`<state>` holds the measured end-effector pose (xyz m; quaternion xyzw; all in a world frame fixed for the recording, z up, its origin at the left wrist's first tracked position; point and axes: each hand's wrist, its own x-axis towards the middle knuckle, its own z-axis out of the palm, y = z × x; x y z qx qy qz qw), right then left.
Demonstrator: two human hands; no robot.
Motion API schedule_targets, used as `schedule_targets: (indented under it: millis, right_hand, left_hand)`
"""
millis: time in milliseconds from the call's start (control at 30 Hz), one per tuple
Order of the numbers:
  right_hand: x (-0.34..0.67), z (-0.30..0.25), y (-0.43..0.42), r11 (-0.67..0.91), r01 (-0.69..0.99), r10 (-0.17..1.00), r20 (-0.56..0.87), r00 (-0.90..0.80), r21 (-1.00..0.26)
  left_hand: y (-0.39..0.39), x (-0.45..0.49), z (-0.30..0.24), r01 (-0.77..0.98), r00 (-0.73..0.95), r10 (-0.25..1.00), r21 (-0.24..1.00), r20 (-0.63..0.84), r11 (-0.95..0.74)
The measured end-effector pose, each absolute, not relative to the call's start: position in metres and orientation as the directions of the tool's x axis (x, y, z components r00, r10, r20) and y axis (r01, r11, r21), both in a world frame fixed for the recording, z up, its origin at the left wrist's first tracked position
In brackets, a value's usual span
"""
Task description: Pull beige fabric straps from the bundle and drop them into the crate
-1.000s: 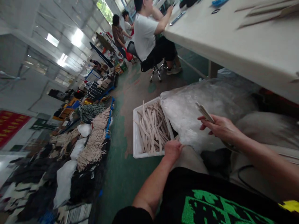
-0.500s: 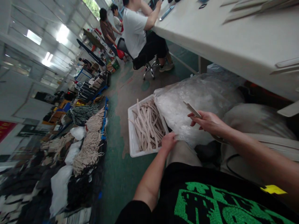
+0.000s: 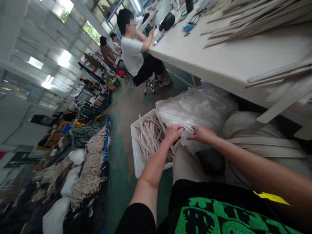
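Observation:
In front of my lap, a thin beige strip (image 3: 187, 127) spans the short gap between my hands. My left hand (image 3: 173, 134) pinches one end, its fingers closed. The other end is between the thumb and fingers of my right hand (image 3: 203, 134), which are also closed; part of the strip is hidden there. Just left of my left hand is a white plastic tub (image 3: 136, 156) filled with long beige strips (image 3: 149, 133) lying in a tangle. Behind both hands bulges a large clear plastic bag (image 3: 192, 100) with pale contents.
A white table (image 3: 195, 55) runs along the right, with beige strips (image 3: 251, 26) piled on it and some overhanging its edge. More strips (image 3: 265, 148) lie beside my right forearm. A co-worker (image 3: 133, 48) sits at the far end. Bundled cords (image 3: 90, 169) line the left.
My right hand has come down and left, and my left hand has risen from the tub's edge, so they are now close together at the strip. The view has shifted, showing more of the table.

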<state>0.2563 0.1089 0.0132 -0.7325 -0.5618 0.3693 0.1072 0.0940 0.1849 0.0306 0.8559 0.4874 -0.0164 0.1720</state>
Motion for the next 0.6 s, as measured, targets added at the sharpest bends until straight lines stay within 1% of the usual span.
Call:
schedule_targets:
  millis: [100,200,267,367,433,467,500,567,600]
  right_hand:
    - [0.254,0.017,0.115,-0.359,0.773,0.901,-0.409,0.141,-0.523]
    - [0.254,0.016,0.122,-0.364,0.786,0.892,-0.43,0.14,-0.499]
    - [0.253,0.012,0.126,-0.371,0.786,0.883,-0.451,0.133,-0.495]
    - [0.252,-0.001,0.131,-0.391,0.775,0.868,-0.479,0.131,-0.496]
    - [0.25,-0.007,0.133,-0.391,0.767,0.868,-0.481,0.123,-0.509]
    - [0.249,-0.007,0.133,-0.382,0.764,0.875,-0.471,0.117,-0.52]
    - [0.248,-0.007,0.133,-0.367,0.762,0.886,-0.451,0.11,-0.534]
    - [0.246,-0.002,0.132,-0.326,0.758,0.915,-0.389,0.104,-0.565]
    - [0.246,-0.001,0.131,-0.305,0.756,0.93,-0.35,0.107,-0.579]
  left_hand:
    - [0.189,0.1,0.042,0.796,0.595,0.782,0.265,-0.184,-0.544]
    - [0.188,0.098,0.038,0.774,0.611,0.776,0.326,-0.157,-0.543]
    - [0.182,0.092,0.027,0.79,0.542,0.831,0.41,-0.121,-0.456]
    - [0.158,0.078,0.003,0.796,0.289,0.953,0.577,-0.094,-0.184]
    - [0.135,0.069,-0.014,0.764,0.163,0.98,0.643,-0.118,-0.049]
    - [0.123,0.066,-0.022,0.752,0.152,0.98,0.658,-0.131,-0.029]
    - [0.112,0.064,-0.03,0.741,0.178,0.973,0.671,-0.144,-0.036]
    - [0.099,0.067,-0.049,0.698,0.285,0.947,0.709,-0.148,-0.1]
    - [0.098,0.071,-0.059,0.698,0.283,0.947,0.709,-0.15,-0.097]
